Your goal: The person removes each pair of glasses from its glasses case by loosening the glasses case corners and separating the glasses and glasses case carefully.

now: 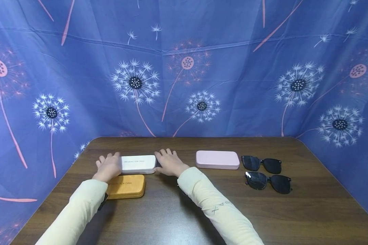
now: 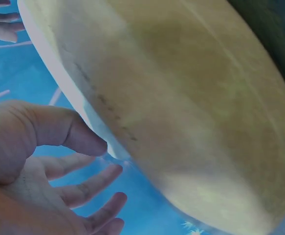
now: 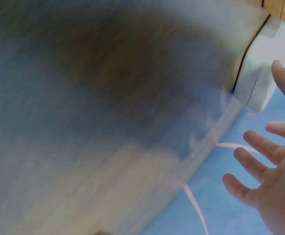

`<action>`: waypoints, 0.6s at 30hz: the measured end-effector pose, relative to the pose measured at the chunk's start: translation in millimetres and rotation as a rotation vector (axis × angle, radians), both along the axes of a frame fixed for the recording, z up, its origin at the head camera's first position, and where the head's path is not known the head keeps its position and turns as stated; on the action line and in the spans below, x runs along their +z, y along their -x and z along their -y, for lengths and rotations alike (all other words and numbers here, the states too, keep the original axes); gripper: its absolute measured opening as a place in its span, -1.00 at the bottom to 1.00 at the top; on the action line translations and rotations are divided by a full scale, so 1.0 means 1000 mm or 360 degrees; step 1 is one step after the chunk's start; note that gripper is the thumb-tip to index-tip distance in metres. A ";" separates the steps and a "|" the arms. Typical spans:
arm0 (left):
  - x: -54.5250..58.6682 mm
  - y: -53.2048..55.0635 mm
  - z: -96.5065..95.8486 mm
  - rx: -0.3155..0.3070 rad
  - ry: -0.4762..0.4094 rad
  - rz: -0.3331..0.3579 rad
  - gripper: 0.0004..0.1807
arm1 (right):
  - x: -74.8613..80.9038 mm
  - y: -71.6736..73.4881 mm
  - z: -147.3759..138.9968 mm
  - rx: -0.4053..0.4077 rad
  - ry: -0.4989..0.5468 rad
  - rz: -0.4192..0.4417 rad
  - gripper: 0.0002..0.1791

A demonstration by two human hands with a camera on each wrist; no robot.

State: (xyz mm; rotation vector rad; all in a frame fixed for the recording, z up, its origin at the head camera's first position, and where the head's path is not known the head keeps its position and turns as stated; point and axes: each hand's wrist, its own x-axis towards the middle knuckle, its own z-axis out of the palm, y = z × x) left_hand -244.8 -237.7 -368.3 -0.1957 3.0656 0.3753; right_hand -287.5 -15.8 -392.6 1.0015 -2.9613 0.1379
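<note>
A white glasses case (image 1: 139, 164) with small lettering on its lid lies closed at the left of the table. At its left end is my left hand (image 1: 107, 166); in the left wrist view the thumb and fingers (image 2: 91, 188) are spread around that end, gripping nothing. My right hand (image 1: 170, 162) is by the case's right end, fingers apart. In the right wrist view a gap shows between its fingers (image 3: 252, 166) and the white case (image 3: 259, 73). A yellow glasses case (image 1: 128, 188) lies closed in front of the white one, partly hidden by the left wrist.
A closed pink glasses case (image 1: 217, 160) lies right of the right hand. Two pairs of dark sunglasses, a rear pair (image 1: 251, 163) and a front pair (image 1: 257, 181), lie farther right. Behind the wooden table (image 1: 159, 217) hangs a blue dandelion-patterned cloth (image 1: 239, 78).
</note>
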 end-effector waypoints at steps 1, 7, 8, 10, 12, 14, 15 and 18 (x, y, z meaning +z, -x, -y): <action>0.001 0.000 -0.002 -0.0006 -0.0003 -0.0027 -0.48 | 0.001 0.000 -0.003 -0.0002 0.0002 -0.0004 -0.27; 0.004 -0.001 -0.017 -0.0072 0.0004 -0.0173 -0.42 | 0.009 0.000 -0.028 -0.0009 -0.0003 -0.0023 -0.28; 0.004 -0.001 -0.020 -0.0086 0.0005 -0.0190 -0.39 | 0.010 0.000 -0.033 -0.0011 -0.0004 -0.0029 -0.28; 0.005 -0.001 -0.026 -0.0113 0.0010 -0.0236 -0.36 | 0.011 0.001 -0.044 -0.0025 -0.0007 -0.0037 -0.28; 0.005 -0.001 -0.032 -0.0145 0.0004 -0.0292 -0.38 | 0.012 0.002 -0.054 -0.0044 -0.0020 -0.0051 -0.29; 0.005 -0.002 -0.038 -0.0176 0.0004 -0.0355 -0.41 | 0.012 0.002 -0.065 -0.0060 -0.0021 -0.0051 -0.29; 0.005 -0.002 -0.042 -0.0188 0.0002 -0.0389 -0.42 | 0.012 0.003 -0.070 -0.0067 -0.0016 -0.0052 -0.29; 0.004 -0.002 -0.052 -0.0228 -0.0002 -0.0466 -0.43 | 0.013 0.003 -0.084 -0.0080 0.0013 -0.0055 -0.30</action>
